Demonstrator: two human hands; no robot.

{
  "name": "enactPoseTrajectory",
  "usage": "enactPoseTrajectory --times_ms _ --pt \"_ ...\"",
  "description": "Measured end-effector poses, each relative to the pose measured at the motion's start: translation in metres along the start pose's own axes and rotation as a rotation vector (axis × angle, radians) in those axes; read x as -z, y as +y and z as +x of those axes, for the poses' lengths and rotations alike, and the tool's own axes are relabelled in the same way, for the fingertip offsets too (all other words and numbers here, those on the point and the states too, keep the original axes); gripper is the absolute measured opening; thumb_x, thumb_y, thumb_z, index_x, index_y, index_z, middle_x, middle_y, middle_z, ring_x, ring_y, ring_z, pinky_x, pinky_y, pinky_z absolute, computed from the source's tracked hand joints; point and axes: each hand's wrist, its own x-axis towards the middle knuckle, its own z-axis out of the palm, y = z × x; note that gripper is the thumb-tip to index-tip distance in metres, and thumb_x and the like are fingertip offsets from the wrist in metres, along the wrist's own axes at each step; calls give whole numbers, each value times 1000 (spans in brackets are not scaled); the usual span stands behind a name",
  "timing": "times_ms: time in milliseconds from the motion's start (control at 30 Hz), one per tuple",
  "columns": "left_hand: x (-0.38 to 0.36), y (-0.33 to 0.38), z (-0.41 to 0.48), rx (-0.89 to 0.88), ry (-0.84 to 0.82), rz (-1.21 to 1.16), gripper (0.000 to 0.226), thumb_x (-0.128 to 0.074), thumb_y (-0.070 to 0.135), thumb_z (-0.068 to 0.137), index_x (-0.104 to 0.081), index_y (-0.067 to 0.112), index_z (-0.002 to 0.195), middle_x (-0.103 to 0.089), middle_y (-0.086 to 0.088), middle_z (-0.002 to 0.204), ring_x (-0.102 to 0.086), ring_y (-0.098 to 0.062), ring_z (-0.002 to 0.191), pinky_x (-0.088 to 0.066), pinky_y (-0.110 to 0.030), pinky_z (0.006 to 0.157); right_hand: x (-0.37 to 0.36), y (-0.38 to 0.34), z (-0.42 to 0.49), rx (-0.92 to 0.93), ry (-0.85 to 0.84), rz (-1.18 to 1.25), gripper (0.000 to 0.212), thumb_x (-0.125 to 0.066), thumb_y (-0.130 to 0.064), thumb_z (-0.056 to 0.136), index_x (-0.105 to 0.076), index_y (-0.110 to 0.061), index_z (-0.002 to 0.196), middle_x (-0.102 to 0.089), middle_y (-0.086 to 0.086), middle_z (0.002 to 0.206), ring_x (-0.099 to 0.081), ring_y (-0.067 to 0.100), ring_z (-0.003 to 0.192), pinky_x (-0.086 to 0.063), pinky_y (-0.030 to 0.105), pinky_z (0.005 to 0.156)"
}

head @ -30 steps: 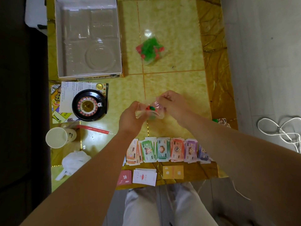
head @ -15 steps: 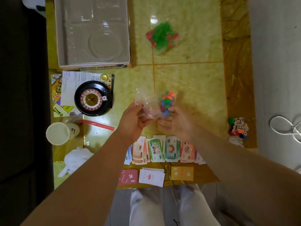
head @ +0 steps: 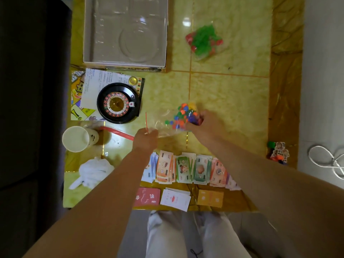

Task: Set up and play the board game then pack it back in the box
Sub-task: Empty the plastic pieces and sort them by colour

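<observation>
The scene is taken by a single wide-angle camera worn on the head and aimed almost straight down. The tabletop (head: 223, 90) is viewed closely from above, with the wearer's knees (head: 163, 235) shown below its near edge. The left hand (head: 146, 140) and right hand (head: 204, 123) are seen at mid-frame. The box (head: 124, 64) is cut by the top edge, and floor (head: 320, 71) is caught at the right.

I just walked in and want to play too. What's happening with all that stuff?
A person seems to be setting up a board game. The left grip pinches the neck of a clear bag, while the right grip holds its end, full of small coloured pieces. Play money and three card stacks lie nearest the person; the roulette wheel and open box sit further off.
</observation>
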Motion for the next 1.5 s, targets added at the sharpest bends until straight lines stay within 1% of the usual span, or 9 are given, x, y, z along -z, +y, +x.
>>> enactPoseTrajectory --times_ms 233,433,700,900,1033,1167,1300,1400,1500 --pt "-5 -3 -4 -23 -40 37 40 -60 20 92 -53 7 129 -59 -17 125 -58 -31 106 -46 -41 100 0 1 -4 121 47 -190 29 -74 -21 79 -47 -15 87 -44 -9 68 -40 6 59 -34 7 51" --pt "-4 -3 -12 -16 -65 64 49 -54 22 96 -37 9 140 -49 -11 115 -48 -25 98 -38 -29 69 6 7 -13 223 11 -149 34 -80 -22 72 -49 -14 83 -46 -2 77 -39 13 67 -26 18 52" --pt "-10 13 -30 -1 -98 40 62 -59 27 94 -30 9 145 -43 -13 139 -47 -32 123 -37 -38 103 19 -2 -20 254 52 -156 31 -79 -17 71 -50 -11 80 -51 2 86 -47 18 76 -30 18 56" --pt "-25 12 -34 -12 -151 -53 11 -50 9 97 -49 19 101 -54 -1 94 -50 -21 96 -36 -29 86 32 5 -15 239 97 -190 44 -76 -15 75 -34 -25 65 -43 -6 77 -44 12 70 -31 11 55" --pt "-34 11 -35 -51 -211 -58 20 -44 2 98 -53 18 90 -57 6 84 -55 0 72 -43 -18 70 37 11 -12 221 148 -146 42 -74 -17 77 -34 -23 65 -41 -7 74 -40 11 68 -31 13 54" --pt "-40 18 -45 -71 -223 -47 30 -43 -2 97 -46 21 79 -51 2 82 -50 -2 68 -39 -2 47 45 12 -13 242 168 -98 26 -66 -25 85 -46 -15 73 -49 -2 78 -44 11 69 -31 11 55" --pt "-43 25 -54 -64 -222 -29 21 -45 0 97 -44 21 100 -46 7 84 -46 -14 91 -37 -10 59 53 9 -16 259 140 -23 16 -64 -15 82 -50 -14 75 -48 -7 73 -44 8 66 -32 19 57" --pt "-43 26 -54 -62 -220 24 16 -50 2 95 -51 17 90 -48 4 81 -48 -16 88 -39 -23 70 58 5 -18 280 121 -15 17 -66 -13 82 -51 -18 75 -55 -6 73 -50 10 67 -37 20 59" --pt "-44 25 -55 -75 -237 30 22 -48 4 97 -55 10 117 -53 -2 90 -50 -16 88 -39 -27 75 61 2 -21 308 108 -19 19 -68 -14 82 -51 -20 74 -58 -4 76 -53 11 70 -41 20 62"
